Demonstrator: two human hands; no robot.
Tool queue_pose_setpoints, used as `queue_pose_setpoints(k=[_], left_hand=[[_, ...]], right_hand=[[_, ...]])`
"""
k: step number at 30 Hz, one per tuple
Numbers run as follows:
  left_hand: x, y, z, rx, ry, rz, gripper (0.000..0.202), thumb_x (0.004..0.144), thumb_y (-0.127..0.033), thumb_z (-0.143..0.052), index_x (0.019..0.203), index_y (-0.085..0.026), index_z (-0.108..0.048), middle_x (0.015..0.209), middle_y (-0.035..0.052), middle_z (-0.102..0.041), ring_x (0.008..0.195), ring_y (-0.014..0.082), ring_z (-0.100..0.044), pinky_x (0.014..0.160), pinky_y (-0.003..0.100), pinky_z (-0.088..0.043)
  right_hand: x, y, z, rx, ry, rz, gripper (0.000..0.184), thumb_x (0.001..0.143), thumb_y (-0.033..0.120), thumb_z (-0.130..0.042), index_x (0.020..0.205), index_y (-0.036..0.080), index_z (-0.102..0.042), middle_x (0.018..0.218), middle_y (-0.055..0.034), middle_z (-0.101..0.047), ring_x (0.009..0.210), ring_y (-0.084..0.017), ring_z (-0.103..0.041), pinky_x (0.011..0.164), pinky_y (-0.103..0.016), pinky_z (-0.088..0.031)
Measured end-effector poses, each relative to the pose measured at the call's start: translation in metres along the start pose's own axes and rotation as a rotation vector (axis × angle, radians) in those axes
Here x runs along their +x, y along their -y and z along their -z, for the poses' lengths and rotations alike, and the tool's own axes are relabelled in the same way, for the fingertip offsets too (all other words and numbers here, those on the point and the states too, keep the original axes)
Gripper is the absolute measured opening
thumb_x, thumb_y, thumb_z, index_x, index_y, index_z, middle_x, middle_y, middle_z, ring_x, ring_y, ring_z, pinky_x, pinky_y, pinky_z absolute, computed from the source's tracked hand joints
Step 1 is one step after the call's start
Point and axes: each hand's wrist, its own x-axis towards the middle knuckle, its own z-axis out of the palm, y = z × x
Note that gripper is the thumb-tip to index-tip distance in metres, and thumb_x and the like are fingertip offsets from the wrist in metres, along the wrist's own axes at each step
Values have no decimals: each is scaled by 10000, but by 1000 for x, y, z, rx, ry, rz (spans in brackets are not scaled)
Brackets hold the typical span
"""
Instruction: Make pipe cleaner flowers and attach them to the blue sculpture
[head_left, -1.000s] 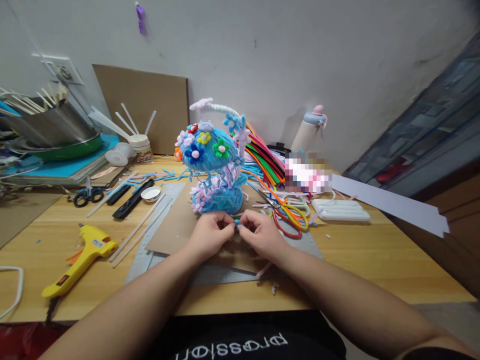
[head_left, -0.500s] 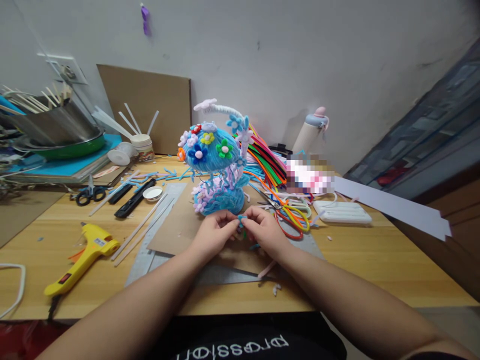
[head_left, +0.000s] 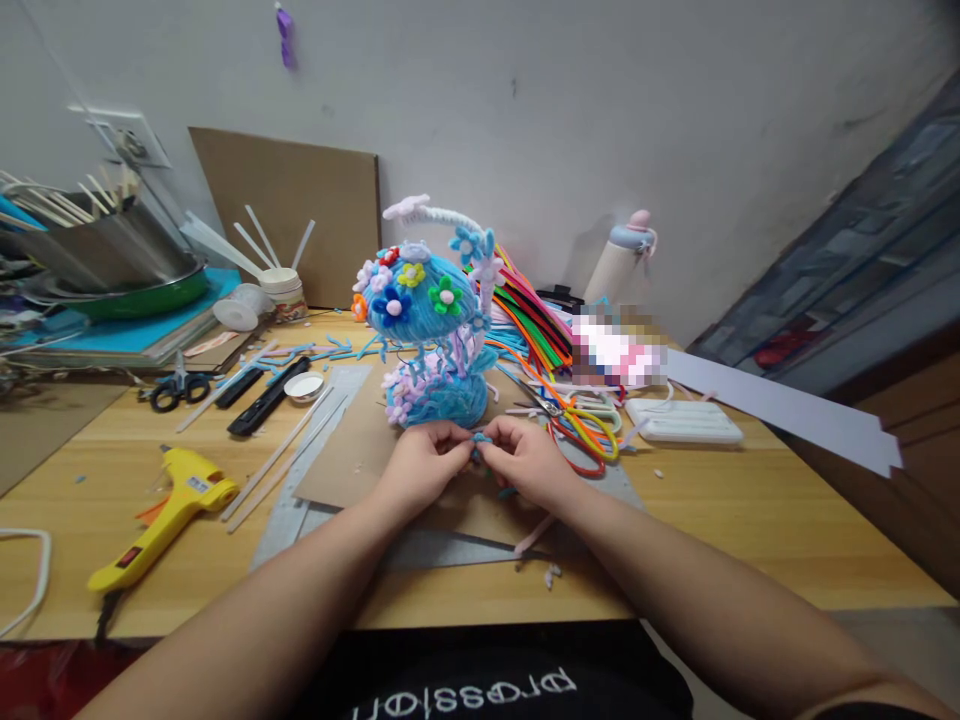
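Between the fingertips of both hands sits a small blue pipe cleaner piece, bent into a small shape I cannot fully make out. My left hand pinches it from the left, and my right hand pinches it from the right. Just beyond them stands a blue fuzzy mushroom-shaped lamp or ornament with a flower-covered cap, a lilac stem, a curved white stalk and a round blue base. It rests on a brown cardboard sheet, over which both hands are held.
A yellow glue gun lies at left, near dark-handled scissors and a black utility knife. Yellow-and-red-handled scissors, a white power strip and bundled coloured pipe cleaners are to the right. A bottle stands behind.
Both hands stay close together on the blue piece, the fingertips shifting slightly around it. The whole view has moved a few pixels; the other objects stay in place.
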Motion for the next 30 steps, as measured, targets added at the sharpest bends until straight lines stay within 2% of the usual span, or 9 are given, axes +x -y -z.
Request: queue_pose_setpoints(k=[3, 8, 10, 13, 16, 20, 23, 26, 30], left_hand=[[-3, -2, 1, 203, -46, -49, 151, 709, -254, -547, 684, -136, -638, 594, -1, -593, 526, 106, -483, 484, 208, -327], [-7, -5, -2, 252, -98, -117, 148, 688, -232, -533, 592, -141, -599, 532, -24, -538, 490, 88, -438, 465, 200, -298], [-7, -5, -4, 197, -124, -101, 143, 679, -231, -541, 579, -140, -587, 528, -21, -539, 490, 89, -447, 469, 200, -307], [-6, -6, -6, 32, -116, 6, 150, 685, -254, -557, 588, -141, -579, 515, -11, -564, 481, 98, -481, 477, 203, -340], [-4, -5, -5, -122, -67, 111, 170, 697, -297, -573, 625, -144, -583, 494, -10, -574, 452, 100, -497, 469, 206, -367], [0, -3, -4, -230, -16, 59, 167, 660, -281, -629, 743, -137, -610, 593, -14, -609, 456, 88, -509, 470, 206, -393], [1, -1, -3, -256, -34, 25, 142, 672, -267, -637, 700, -138, -584, 545, -24, -588, 455, 85, -508, 478, 202, -391], [1, -3, -3, -341, -29, 50, 170, 690, -295, -639, 683, -143, -564, 544, -17, -598, 484, 103, -545, 508, 217, -422], [0, -5, -3, -356, -16, 71, 206, 675, -318, -670, 726, -140, -579, 553, -16, -611, 485, 107, -555, 502, 215, -426]], right_hand=[[-2, -1, 0, -130, -48, 50, 126, 740, 266, -513, 658, 172, -496, 513, 51, -453, 444, -80, -417, 416, -189, -320], [-8, 2, -4, -262, -137, 159, 133, 736, 225, -510, 618, 164, -504, 544, 37, -464, 514, -86, -408, 471, -193, -312], [-8, 1, -6, -254, -165, 171, 125, 736, 223, -515, 626, 165, -507, 548, 38, -465, 515, -86, -406, 474, -194, -311], [-4, -1, -6, -175, -179, 145, 113, 742, 244, -510, 659, 168, -513, 562, 37, -480, 513, -87, -420, 471, -195, -320], [2, -4, -4, -86, -106, 75, 107, 731, 266, -513, 682, 171, -510, 550, 44, -482, 484, -83, -426, 448, -189, -328], [3, -3, -2, -34, 46, -14, 80, 691, 248, -530, 670, 176, -502, 499, 69, -454, 395, -64, -400, 387, -179, -312], [3, -1, -1, 130, 18, -60, 108, 715, 281, -523, 687, 182, -491, 461, 82, -448, 347, -61, -403, 356, -174, -305], [4, 1, 0, 287, -26, -90, 153, 729, 324, -536, 700, 187, -475, 455, 84, -464, 333, -59, -410, 331, -162, -279], [3, 1, 0, 260, 18, -96, 180, 720, 327, -570, 675, 175, -483, 441, 81, -472, 330, -49, -414, 337, -151, -300]])
